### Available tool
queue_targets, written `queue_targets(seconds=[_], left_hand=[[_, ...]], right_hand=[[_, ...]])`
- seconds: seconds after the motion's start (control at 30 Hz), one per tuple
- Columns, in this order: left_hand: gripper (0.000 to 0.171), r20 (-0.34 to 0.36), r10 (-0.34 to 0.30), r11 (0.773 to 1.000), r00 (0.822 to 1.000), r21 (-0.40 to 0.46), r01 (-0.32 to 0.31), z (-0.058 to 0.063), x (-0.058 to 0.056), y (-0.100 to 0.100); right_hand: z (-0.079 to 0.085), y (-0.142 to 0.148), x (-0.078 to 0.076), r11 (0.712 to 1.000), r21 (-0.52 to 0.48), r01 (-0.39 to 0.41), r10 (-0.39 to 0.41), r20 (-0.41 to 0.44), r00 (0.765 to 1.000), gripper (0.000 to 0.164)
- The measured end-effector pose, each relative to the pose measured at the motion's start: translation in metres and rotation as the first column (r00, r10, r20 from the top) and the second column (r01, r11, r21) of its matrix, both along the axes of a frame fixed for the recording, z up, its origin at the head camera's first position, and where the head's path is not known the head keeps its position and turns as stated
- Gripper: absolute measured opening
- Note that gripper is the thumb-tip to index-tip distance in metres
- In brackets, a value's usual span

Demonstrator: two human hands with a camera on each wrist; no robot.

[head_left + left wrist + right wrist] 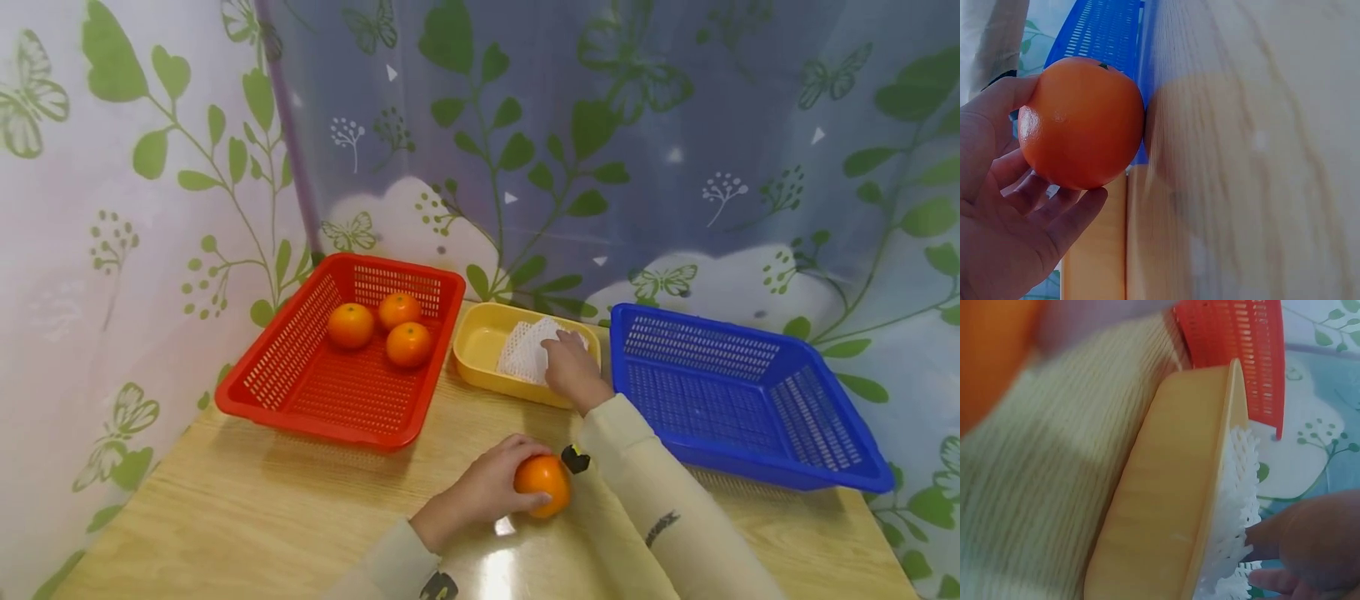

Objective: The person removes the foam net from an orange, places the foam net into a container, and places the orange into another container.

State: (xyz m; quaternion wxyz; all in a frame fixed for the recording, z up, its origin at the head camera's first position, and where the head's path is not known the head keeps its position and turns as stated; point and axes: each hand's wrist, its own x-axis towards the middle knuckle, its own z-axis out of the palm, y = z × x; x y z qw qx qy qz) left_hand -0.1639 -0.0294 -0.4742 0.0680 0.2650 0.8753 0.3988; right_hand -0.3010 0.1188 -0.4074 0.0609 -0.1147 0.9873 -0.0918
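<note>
My left hand (498, 482) grips an orange (545, 485) at the front middle of the table. In the left wrist view its thumb and fingers (1079, 222) curl round the fruit, which sits right at the tabletop. At the yellow tray (491, 379), my right hand (573, 371) reaches over the near side to white foam fruit nets (525, 350) lying inside. The right wrist view has the thumb and fingers of that hand pinching the edge of a foam net (1232, 512); part of the fingers is hidden behind the mesh.
To the left stands a red basket (337, 417) with three oranges (408, 344) toward its back. A blue basket (720, 408) stands on the right, beside the right forearm. Patterned curtains (525, 167) hang behind and left of the wooden table (247, 517).
</note>
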Motion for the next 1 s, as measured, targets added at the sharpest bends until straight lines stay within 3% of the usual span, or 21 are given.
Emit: queue_targets(seconds=[0.23, 0.43, 0.73, 1.0], left_hand=[[0.053, -0.014, -0.009, 1.0, 1.0, 0.007, 0.009, -0.002, 0.0, -0.002], [0.053, -0.02, -0.007, 1.0, 1.0, 0.007, 0.007, -0.004, 0.0, -0.003], [0.054, -0.027, -0.008, 1.0, 1.0, 0.011, 0.009, -0.003, 0.001, -0.002], [0.053, -0.024, 0.0, 1.0, 1.0, 0.018, 0.0, -0.003, 0.002, -0.004]], right_hand=[[-0.003, 0.001, -0.013, 0.997, 0.062, -0.039, 0.033, 0.083, 0.996, 0.042], [-0.007, 0.004, -0.021, 0.999, 0.051, 0.004, -0.011, 0.156, 0.988, 0.045], [-0.009, 0.004, -0.027, 0.986, 0.145, 0.077, -0.088, 0.073, 0.993, 0.033], [-0.007, 0.002, -0.028, 0.989, 0.092, 0.112, -0.122, 0.108, 0.987, 0.045]])
